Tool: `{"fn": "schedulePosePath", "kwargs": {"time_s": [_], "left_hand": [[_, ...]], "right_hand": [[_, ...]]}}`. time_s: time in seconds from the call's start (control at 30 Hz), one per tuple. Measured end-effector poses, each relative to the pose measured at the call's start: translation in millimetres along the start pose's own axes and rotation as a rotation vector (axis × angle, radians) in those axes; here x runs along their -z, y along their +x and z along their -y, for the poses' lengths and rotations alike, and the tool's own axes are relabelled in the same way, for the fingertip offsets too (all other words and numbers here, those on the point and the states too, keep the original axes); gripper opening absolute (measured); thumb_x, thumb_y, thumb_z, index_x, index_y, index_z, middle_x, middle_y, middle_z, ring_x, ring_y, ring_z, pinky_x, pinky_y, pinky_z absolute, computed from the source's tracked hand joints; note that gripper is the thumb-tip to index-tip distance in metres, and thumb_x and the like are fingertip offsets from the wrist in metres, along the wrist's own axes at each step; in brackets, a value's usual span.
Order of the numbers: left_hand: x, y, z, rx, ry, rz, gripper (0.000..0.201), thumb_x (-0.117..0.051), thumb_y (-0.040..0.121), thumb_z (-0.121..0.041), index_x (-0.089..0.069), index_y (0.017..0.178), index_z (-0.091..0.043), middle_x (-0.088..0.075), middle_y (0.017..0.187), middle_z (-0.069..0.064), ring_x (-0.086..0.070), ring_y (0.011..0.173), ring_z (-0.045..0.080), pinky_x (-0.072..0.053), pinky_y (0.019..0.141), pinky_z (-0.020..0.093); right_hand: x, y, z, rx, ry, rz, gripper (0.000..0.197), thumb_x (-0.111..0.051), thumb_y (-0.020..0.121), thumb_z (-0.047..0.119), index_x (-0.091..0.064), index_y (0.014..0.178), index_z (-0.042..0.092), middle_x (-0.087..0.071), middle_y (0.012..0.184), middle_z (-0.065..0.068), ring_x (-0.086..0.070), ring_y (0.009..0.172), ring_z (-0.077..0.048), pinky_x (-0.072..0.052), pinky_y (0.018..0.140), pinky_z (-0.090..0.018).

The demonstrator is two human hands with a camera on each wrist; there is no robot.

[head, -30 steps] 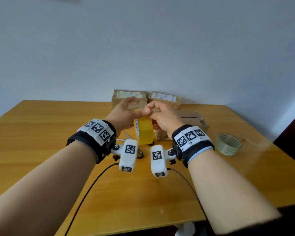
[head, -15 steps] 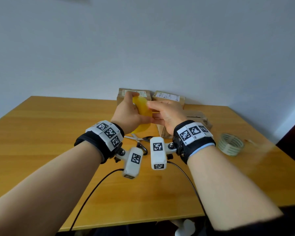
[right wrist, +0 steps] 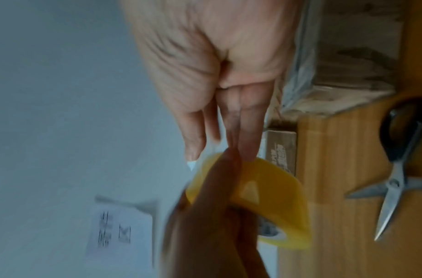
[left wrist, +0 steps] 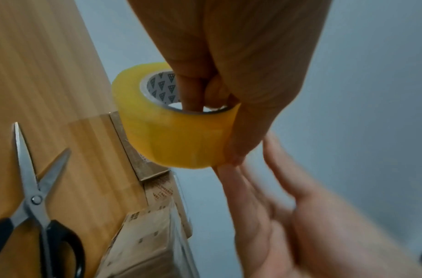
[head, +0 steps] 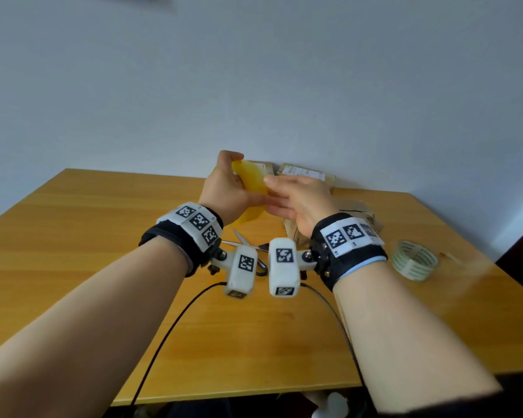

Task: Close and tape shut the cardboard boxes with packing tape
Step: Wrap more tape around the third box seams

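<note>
Left hand (head: 224,188) grips yellow tape roll (left wrist: 174,127); right fingertips (head: 267,180) touching.

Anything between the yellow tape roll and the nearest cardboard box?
Nothing visible. The left hand holds the yellow tape roll in the air, the right hand at its edge. The nearest cardboard box lies beyond; the scissors lie aside on the table.

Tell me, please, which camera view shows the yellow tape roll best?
The left wrist view: the yellow tape roll shows whole, with its printed core, gripped by the left hand. In the head view hands cover most of it; the right wrist view is blurred.
</note>
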State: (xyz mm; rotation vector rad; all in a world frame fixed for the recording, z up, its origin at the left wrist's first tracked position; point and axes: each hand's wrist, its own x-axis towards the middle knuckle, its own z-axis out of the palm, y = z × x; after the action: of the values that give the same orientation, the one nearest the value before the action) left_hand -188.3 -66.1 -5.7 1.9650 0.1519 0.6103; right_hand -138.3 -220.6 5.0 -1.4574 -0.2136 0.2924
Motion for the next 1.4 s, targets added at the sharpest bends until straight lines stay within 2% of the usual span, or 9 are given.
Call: {"fn": "schedulePosePath", "kwargs": {"time_s": [0.27,0.4,0.53,0.6,0.67,0.87,1.07,1.27,1.4], "left_hand": [[-6,8,-6,0.218,-0.481,0.239,0.071,-0.084,0.076,-0.017,-0.044,0.135,-0.015,-0.067,0.098,0.008,-0.07,0.082,0.02,-0.059,0.07,0.035],[-11,5,0,0.277,-0.533,0.432,0.05,-0.055,0.096,-0.043,-0.04,0.14,-0.026,-0.051,0.065,-0.006,-0.049,0.052,0.009,-0.061,0.075,0.038],[-27,0,28,0.414,-0.124,0.358,0.058,-0.039,0.096,-0.061,-0.041,0.137,-0.021,-0.043,0.076,0.0,-0.045,0.053,0.011,-0.058,0.057,0.029],[-37,-3,37,0.393,0.185,0.45,0.05,-0.041,0.1,-0.053,-0.044,0.14,-0.024,-0.057,0.105,0.003,-0.058,0.059,0.013,-0.055,0.05,0.024],[-50,-5,44,0.329,0.374,0.599,0.045,-0.046,0.101,-0.047,-0.045,0.142,-0.029,-0.056,0.13,0.002,-0.067,0.067,0.016,-0.058,0.056,0.025],[-44,15,54,0.352,0.817,0.668,0.023,-0.063,0.094,-0.021,-0.067,0.111,-0.007,-0.07,0.098,0.007,-0.066,0.083,0.022,-0.053,0.066,0.025],[-84,39,15,0.04,0.584,0.493,0.098,-0.083,0.071,-0.049,-0.031,0.149,-0.016,-0.055,0.138,0.006,-0.055,0.122,0.025,-0.046,0.089,0.034],[-129,62,-5,-0.069,0.807,0.577,0.112,-0.08,0.06,-0.068,-0.035,0.143,-0.007,-0.059,0.109,0.006,-0.057,0.099,0.024,-0.048,0.076,0.032],[-139,68,1,0.029,0.91,0.638,0.125,-0.079,0.051,-0.077,-0.032,0.145,-0.009,-0.062,0.108,0.007,-0.062,0.097,0.027,-0.056,0.082,0.042]], "right_hand": [[23,1,11,-0.19,-0.376,0.251,0.035,-0.08,0.086,0.012,-0.066,0.118,0.009,-0.074,0.117,-0.014,-0.069,0.112,-0.032,-0.051,0.098,-0.043],[38,1,17,-0.244,-0.474,0.325,0.05,-0.08,0.084,0.016,-0.06,0.129,0.005,-0.068,0.129,-0.022,-0.064,0.121,-0.04,-0.052,0.101,-0.052],[61,-3,25,-0.357,-0.62,0.347,0.013,-0.07,0.092,0.002,-0.059,0.096,0.008,-0.064,0.094,-0.016,-0.063,0.083,-0.029,-0.056,0.08,-0.044],[68,-5,30,-0.418,-0.805,0.361,0.017,-0.071,0.091,0.004,-0.057,0.083,0.009,-0.059,0.073,-0.01,-0.058,0.062,-0.021,-0.053,0.06,-0.034],[72,-4,31,-0.493,-1.021,0.347,0.014,-0.074,0.091,0.011,-0.064,0.088,0.001,-0.061,0.07,-0.012,-0.059,0.061,-0.023,-0.052,0.06,-0.034],[94,1,16,-0.583,-1.376,0.285,0.044,-0.075,0.088,0.026,-0.071,0.11,-0.011,-0.061,0.073,-0.016,-0.052,0.064,-0.029,-0.044,0.066,-0.04],[105,5,7,-0.57,-1.376,0.254,0.041,-0.077,0.086,0.031,-0.074,0.106,-0.005,-0.072,0.086,-0.017,-0.059,0.074,-0.027,-0.049,0.073,-0.039],[116,4,10,-0.53,-1.429,0.236,0.03,-0.079,0.085,0.036,-0.07,0.085,0.007,-0.063,0.075,-0.007,-0.056,0.065,-0.024,-0.047,0.064,-0.033],[115,7,2,-0.494,-1.441,0.258,0.041,-0.08,0.084,0.037,-0.069,0.107,0.005,-0.071,0.094,-0.01,-0.068,0.084,-0.028,-0.057,0.08,-0.038]]}}
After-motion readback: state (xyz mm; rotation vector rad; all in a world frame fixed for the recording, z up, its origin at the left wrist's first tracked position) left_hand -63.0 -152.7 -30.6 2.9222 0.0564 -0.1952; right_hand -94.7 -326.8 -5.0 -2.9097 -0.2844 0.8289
